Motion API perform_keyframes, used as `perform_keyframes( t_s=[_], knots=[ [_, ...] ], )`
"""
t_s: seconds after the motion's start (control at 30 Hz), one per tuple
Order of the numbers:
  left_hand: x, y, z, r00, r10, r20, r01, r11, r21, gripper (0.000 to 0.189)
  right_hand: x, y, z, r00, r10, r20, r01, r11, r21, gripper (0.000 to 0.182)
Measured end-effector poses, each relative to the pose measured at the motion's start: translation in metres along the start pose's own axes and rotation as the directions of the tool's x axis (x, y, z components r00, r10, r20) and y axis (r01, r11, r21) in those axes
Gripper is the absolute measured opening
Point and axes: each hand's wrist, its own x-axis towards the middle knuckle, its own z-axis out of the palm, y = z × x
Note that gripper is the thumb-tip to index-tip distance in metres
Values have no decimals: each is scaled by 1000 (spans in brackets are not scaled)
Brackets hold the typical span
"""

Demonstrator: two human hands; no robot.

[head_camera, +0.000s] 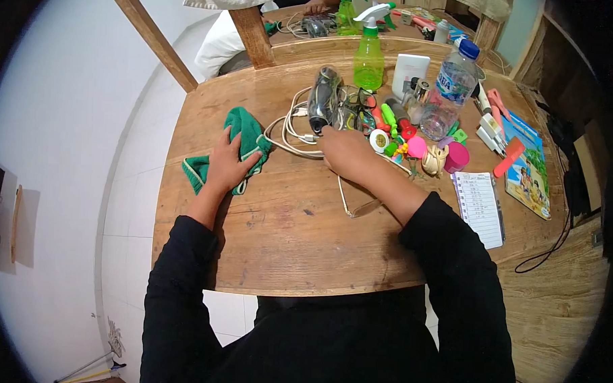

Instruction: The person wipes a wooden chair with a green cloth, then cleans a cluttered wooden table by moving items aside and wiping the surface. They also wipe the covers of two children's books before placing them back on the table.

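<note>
My left hand (pixel 229 161) lies with fingers spread on a crumpled green cloth (pixel 243 123) with pale edging, at the left of the wooden table (pixel 279 241). Over the coiled white cables (pixel 286 127) is my right hand (pixel 346 151), its fingertips bent down beside a cable plug (pixel 309 138). Whether those fingers grip anything is hidden. Just beyond them a dark see-through bottle (pixel 324 93) lies on its side, black end towards me. Thin-framed eyeglasses (pixel 344 200) sit partly under my right forearm. Black-framed glasses (pixel 365 112) rest farther back.
Behind stand a green spray bottle (pixel 369 62), a white box-like device (pixel 411 73) and a clear water bottle (pixel 449 90). Small colourful items, including a pink round container (pixel 457 157), crowd the right. A written notepad (pixel 478 207), red comb (pixel 510 155) and picture book (pixel 527 174) lie beyond.
</note>
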Motion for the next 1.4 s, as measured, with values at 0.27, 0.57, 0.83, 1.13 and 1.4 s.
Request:
perform_keyframes(
  t_s=[0.27, 0.57, 0.83, 1.13, 1.4],
  knots=[
    [5, -1, 2, 999, 27, -22, -26, 999, 28, 64, -17, 20, -36, 882, 357, -307, -232, 897, 376, 22],
    [56, 54, 46, 951, 308, 17, -307, 950, -55, 60, -28, 47, -26, 571, 818, 61, -218, 79, 973, 25],
    [133, 33, 67, 990, 131, 60, -125, 988, -89, 58, -31, 53, -23, 529, 848, 46, -168, 51, 984, 30],
    [180, 8, 69, 954, 276, 120, -270, 961, -62, 64, -30, 45, -30, 584, 811, 45, -232, 114, 966, 25],
    [197, -93, 57, 957, -284, -57, 288, 954, 79, 61, -30, 46, -24, 602, 798, 45, -263, 144, 954, 29]
  ],
)
